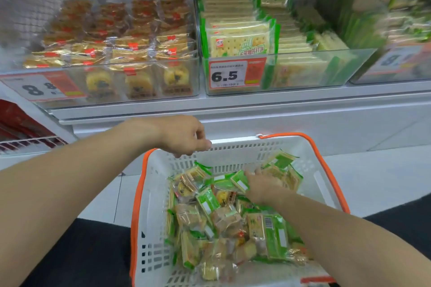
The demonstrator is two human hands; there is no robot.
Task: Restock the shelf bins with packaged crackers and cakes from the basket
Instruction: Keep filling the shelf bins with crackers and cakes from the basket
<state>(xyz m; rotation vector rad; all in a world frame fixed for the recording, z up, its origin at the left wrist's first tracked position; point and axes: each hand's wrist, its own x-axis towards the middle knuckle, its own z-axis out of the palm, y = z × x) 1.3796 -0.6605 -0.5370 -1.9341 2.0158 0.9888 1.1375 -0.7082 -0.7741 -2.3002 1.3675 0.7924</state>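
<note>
Basket [149, 216]: we have it at six o'clock, nearest us — white, orange-rimmed, heaped with mixed packets.
Right hand [262, 185]: reaching in from five o'clock, palm down on the heap's far side; its fingers lie among the packets against a green cracker packet [240, 180]. Whether they have closed on it we cannot tell.
Key relation: the green packet lies just ahead of our right hand, toward eleven o'clock, its long axis slanting across the reach; the right hand is clearly the nearer one.
Left hand [184, 135]: at twelve o'clock over the basket's far rim, fingers curled onto that rim — steadying it, we judge.
Cracker bin [303, 70]: up at one o'clock, green packets in rows, tagged 6.5.
Cake bin [140, 81]: at eleven o'clock, golden cakes, stacked high.
</note>
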